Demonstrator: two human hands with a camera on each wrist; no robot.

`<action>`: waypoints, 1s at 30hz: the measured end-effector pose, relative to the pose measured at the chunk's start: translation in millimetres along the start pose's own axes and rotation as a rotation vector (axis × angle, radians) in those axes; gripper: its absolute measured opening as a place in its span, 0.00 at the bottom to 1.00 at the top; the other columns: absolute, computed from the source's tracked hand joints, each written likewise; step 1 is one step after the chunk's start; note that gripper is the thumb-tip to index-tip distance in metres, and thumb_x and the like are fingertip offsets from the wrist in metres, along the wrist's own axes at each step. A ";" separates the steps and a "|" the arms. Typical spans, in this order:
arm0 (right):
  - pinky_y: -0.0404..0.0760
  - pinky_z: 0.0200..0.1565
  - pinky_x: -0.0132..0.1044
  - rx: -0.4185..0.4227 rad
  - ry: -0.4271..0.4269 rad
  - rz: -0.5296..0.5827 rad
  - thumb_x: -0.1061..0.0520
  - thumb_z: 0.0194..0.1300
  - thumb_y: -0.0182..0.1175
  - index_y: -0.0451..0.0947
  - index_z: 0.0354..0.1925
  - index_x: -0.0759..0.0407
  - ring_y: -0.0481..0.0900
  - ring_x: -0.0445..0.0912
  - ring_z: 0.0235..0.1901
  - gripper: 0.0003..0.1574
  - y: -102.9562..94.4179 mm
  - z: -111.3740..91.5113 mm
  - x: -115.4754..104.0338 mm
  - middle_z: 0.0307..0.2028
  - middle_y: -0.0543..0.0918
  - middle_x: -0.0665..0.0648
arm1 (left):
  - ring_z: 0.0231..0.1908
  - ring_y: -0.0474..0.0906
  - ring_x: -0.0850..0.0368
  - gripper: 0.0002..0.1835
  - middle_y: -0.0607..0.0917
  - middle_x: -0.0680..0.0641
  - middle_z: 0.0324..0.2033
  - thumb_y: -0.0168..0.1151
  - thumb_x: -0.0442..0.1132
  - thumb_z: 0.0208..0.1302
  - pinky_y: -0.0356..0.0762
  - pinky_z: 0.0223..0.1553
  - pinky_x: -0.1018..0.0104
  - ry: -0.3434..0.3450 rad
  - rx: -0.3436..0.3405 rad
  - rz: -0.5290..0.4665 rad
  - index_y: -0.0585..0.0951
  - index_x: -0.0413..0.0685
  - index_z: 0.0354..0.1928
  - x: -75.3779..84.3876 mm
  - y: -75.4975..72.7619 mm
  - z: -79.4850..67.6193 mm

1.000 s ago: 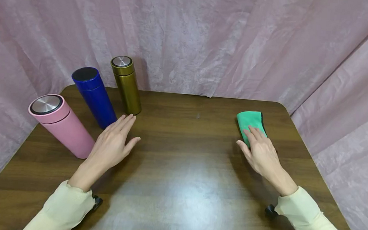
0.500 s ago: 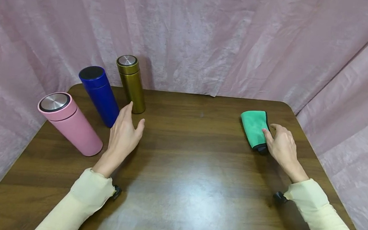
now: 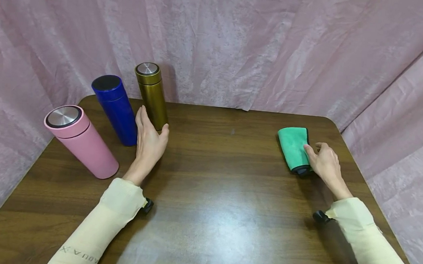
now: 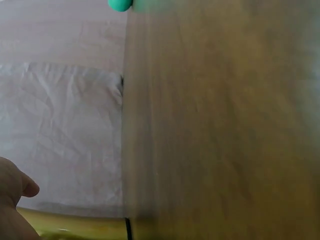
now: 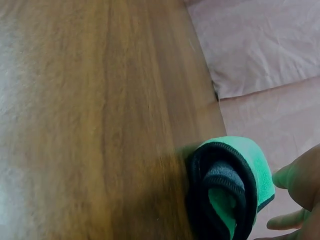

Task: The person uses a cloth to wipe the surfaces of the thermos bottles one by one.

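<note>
A gold thermos flask (image 3: 152,94) stands upright at the back left. My left hand (image 3: 149,142) is just in front of it, thumb spread from straight fingers, holding nothing; in the left wrist view the flask (image 4: 75,225) lies close to the thumb. To the left stand a blue thermos flask (image 3: 116,114) and a pink one (image 3: 83,144). On the right, a folded green cloth (image 3: 292,147) with black edging lies flat. Beside its right edge is my right hand (image 3: 326,163), fingers loosely bent, thumb at the cloth. Whether the thumb touches it I cannot tell.
The brown wooden table (image 3: 209,160) has rounded back corners. Pink curtains (image 3: 220,47) hang behind it and down the right side. Small black wrist cameras sit under both sleeves.
My left hand has moved forward and right to the gold flask, turning edge-on. My right hand has shifted from over the green cloth to its right side. The flasks and cloth stay put.
</note>
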State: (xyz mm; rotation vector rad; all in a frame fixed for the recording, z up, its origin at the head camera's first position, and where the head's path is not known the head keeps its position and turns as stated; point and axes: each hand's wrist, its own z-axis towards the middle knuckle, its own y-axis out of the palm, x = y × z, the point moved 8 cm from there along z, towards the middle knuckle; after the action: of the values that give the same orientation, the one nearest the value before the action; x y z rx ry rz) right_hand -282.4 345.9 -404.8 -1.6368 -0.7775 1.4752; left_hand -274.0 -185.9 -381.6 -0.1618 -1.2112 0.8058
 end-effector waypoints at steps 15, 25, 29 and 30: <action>0.63 0.62 0.73 -0.107 0.086 -0.080 0.28 0.78 0.41 0.54 0.75 0.78 0.61 0.76 0.67 0.58 18.0 19.8 -2.7 0.69 0.64 0.81 | 0.79 0.41 0.50 0.52 0.42 0.35 0.80 0.61 0.48 0.75 0.41 0.76 0.65 -0.112 0.121 -0.137 0.36 0.36 0.81 -7.0 19.5 34.9; 0.69 0.58 0.70 -0.180 0.144 -0.144 0.24 0.74 0.43 0.58 0.71 0.80 0.66 0.76 0.63 0.61 24.9 26.4 -4.9 0.65 0.66 0.82 | 0.78 0.49 0.48 0.53 0.49 0.34 0.79 0.65 0.48 0.73 0.43 0.76 0.68 -0.135 0.180 -0.160 0.40 0.35 0.80 -4.3 16.1 50.3; 0.73 0.53 0.68 -0.204 0.136 -0.151 0.24 0.74 0.44 0.60 0.69 0.80 0.70 0.75 0.59 0.60 24.4 27.0 -5.6 0.62 0.69 0.83 | 0.78 0.48 0.49 0.53 0.49 0.35 0.79 0.67 0.48 0.72 0.42 0.75 0.70 -0.128 0.187 -0.164 0.41 0.34 0.80 -3.6 15.9 56.1; 0.73 0.52 0.67 -0.207 0.133 -0.150 0.25 0.74 0.44 0.60 0.68 0.81 0.71 0.75 0.58 0.60 24.6 27.2 -6.0 0.62 0.69 0.83 | 0.78 0.48 0.49 0.53 0.50 0.35 0.79 0.67 0.47 0.72 0.42 0.75 0.70 -0.127 0.190 -0.164 0.41 0.34 0.80 -4.0 15.8 57.3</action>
State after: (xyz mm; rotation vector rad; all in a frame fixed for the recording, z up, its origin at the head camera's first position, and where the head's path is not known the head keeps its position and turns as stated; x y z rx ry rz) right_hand -311.6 332.4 -423.4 -1.7679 -0.9811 1.2002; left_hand -332.1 -194.0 -371.2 0.1447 -1.2417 0.7910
